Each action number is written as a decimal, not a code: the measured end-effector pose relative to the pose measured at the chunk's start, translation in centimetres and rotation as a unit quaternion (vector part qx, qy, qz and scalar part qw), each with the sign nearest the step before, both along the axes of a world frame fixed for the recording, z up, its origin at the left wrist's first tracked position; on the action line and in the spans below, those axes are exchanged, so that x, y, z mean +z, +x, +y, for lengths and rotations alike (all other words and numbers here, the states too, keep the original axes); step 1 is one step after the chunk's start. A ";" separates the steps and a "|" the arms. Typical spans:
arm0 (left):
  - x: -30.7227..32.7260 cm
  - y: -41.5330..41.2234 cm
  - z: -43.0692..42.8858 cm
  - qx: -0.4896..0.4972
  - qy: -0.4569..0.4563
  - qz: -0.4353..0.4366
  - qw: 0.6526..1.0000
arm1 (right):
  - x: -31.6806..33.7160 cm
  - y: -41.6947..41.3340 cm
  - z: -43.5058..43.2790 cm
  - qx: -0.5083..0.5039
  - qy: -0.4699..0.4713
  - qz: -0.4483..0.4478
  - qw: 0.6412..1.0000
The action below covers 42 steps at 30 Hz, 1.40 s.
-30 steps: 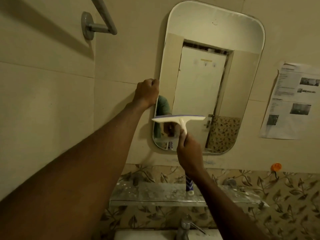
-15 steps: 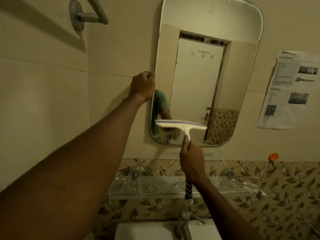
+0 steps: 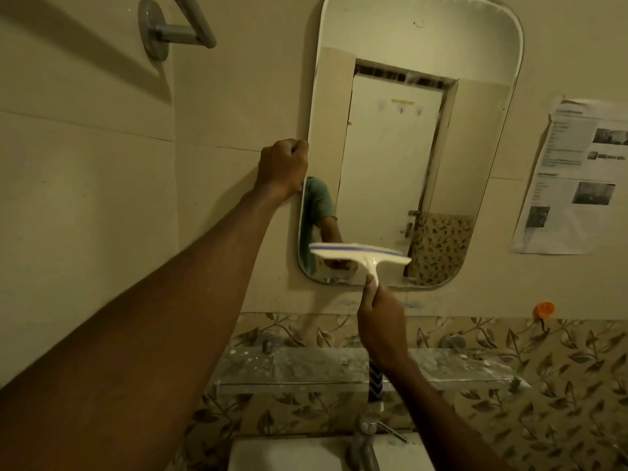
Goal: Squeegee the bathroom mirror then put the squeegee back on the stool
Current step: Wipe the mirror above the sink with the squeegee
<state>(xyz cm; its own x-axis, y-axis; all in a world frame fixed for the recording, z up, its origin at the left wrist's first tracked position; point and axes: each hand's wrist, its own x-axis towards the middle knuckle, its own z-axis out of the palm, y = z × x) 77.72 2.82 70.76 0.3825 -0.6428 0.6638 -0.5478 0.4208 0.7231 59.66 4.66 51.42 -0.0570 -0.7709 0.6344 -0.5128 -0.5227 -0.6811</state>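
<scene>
Beige tiled wall, leaf-pattern band below. Mirror (image 3: 407,45) with rounded corners on wall. Glass shelf (image 3: 306,368), tap (image 3: 365,436), sink (image 3: 289,453) beneath. Paper sheet (image 3: 577,178) to right, towel bar (image 3: 190,25) upper left. Squeegee (image 3: 360,254) low on mirror, left of centre: blade's long axis near horizontal, right end slightly lower; handle points down. Right grip (image 3: 380,324) clamped on handle. Left grip (image 3: 283,168) curled round mirror's left edge, mid-height.
</scene>
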 end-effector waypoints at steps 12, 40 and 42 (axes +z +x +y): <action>-0.4 -0.4 0.4 0.008 0.010 -0.014 1.000 | 0.7 3.9 0.3 -0.007 -0.039 0.037 0.999; -1.9 -1.3 -0.8 0.056 -0.043 0.047 0.996 | -2.2 -4.9 -1.1 -0.046 -0.018 0.007 0.999; -1.7 -1.3 -0.7 0.070 -0.043 0.030 0.996 | -2.6 -5.2 -1.5 -0.043 -0.001 0.014 0.999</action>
<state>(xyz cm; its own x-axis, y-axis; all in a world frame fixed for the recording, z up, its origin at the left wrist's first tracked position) 76.40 2.08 69.05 0.5051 -0.5217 0.6876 -0.5632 0.4045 0.7206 54.47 3.15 48.84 -0.1047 -0.7625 0.6384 -0.5753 -0.4772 -0.6643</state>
